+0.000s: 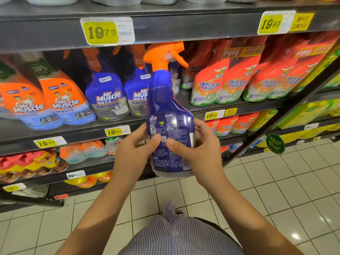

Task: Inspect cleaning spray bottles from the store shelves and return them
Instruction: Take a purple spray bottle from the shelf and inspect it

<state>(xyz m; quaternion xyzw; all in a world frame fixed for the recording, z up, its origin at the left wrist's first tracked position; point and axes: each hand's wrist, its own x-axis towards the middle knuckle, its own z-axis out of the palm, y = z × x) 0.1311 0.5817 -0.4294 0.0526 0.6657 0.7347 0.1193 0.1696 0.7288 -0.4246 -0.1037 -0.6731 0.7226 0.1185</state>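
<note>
Plastic, glossy and deep blue, forms the spray bottle (165, 100) held upright at the centre of the frame, in front of the shelves rather than on them. Its body is narrow at the neck, widens to a flat-sided base, and is topped by a bright orange trigger head (161, 56) whose nozzle points toward the right of the frame. The left hand (136, 150) and right hand (200, 150) both grip the bottle's lower half, fingers curled round its side edges and both thumbs pressed on the shiny back label, with forearms rising from the bottom of the frame. That label carries "Mr Muscle" in small type at its upper left and dense print too small to read. On the dark metal shelf (184, 24) behind, left of centre, stand blue bottles (108, 96) marked "Mr Muscle PRO", and further left orange-and-pale-blue ones (62, 100) also marked "Mr Muscle". Red bottles (220, 80) with Chinese lettering fill the right. Yellow price tags read "19.70" (103, 32) at upper left and "19.90" (270, 23) at upper right. Glossy white floor tiles (276, 181) and a striped shirt (180, 236) fill the lower frame.
</note>
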